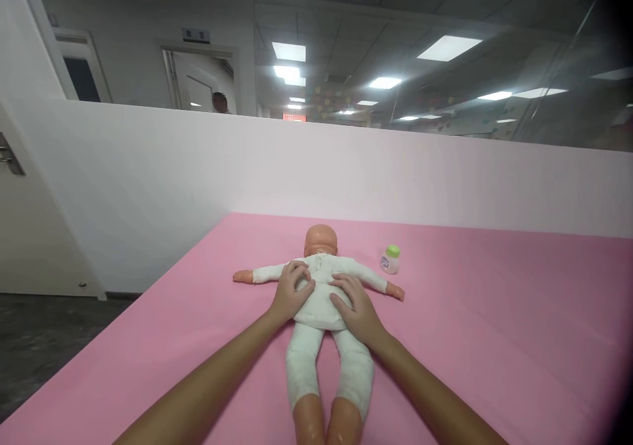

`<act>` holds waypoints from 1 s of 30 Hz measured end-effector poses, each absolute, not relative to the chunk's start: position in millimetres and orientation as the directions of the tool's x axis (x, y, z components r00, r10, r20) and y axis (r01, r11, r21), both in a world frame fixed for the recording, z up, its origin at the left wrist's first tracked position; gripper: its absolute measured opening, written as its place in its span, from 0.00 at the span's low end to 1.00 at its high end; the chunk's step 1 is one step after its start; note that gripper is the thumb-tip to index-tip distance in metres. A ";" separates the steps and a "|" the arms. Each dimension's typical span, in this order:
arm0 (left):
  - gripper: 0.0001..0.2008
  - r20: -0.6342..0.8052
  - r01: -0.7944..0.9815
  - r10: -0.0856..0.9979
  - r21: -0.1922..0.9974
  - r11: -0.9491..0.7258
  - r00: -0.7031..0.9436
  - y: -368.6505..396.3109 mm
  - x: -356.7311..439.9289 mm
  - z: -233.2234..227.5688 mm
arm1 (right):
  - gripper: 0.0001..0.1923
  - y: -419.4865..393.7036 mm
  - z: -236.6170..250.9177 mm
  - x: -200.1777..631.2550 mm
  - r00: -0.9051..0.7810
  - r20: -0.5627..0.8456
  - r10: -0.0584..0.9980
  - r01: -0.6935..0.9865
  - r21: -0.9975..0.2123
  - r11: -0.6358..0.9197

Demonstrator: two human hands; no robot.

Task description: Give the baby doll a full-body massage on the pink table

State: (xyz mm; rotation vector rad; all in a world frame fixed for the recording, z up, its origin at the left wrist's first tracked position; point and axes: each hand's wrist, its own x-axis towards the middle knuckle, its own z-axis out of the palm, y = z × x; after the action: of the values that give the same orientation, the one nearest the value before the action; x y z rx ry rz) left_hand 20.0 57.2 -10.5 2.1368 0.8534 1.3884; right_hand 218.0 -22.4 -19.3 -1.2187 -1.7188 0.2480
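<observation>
A baby doll (316,306) with a white cloth body lies stretched out, its bald head (321,237) away from me. No face shows; the back of the head seems to be up. Both its arms spread sideways. My left hand (291,293) rests on the left side of the doll's torso, fingers bent and thumb apart. On the torso's right side lies my right hand (357,306), with fingers spread and thumb pointing inward. Neither hand grips anything. Beyond the doll's right arm stands a small clear jar (390,262) with a green lid.
The doll and jar are on a pink-covered table (494,313) against a low white wall (395,175) with glass above. At the left is a door (39,234) over dark floor. A person's head (220,102) shows in a far doorway.
</observation>
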 end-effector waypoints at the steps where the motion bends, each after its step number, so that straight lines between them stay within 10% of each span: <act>1: 0.07 0.643 0.251 0.705 0.660 -0.708 0.298 57.3 20.3 -10.4 | 0.08 -23.1 -17.7 217.8 -0.019 0.589 0.808 0.612 -0.633 0.475; 12: 0.13 0.631 0.238 0.705 0.667 -0.706 0.323 54.6 20.6 -7.0 | 0.19 -25.2 -18.8 217.1 -0.001 0.576 0.818 0.622 -0.640 0.451; 21: 0.07 0.646 0.233 0.706 0.668 -0.707 0.290 57.4 21.5 -10.2 | 0.05 -28.0 -12.2 215.3 0.017 0.590 0.807 0.617 -0.641 0.456; 30: 0.10 0.646 0.271 0.691 0.637 -0.722 0.324 53.3 21.4 -6.9 | 0.20 -25.9 -17.4 217.5 -0.009 0.572 0.820 0.609 -0.647 0.458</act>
State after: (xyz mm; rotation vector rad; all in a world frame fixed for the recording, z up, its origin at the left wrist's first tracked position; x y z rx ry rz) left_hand 21.4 53.3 -6.9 2.1807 0.8504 1.3724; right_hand 217.5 -25.9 -17.4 -1.2385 -1.7082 0.2638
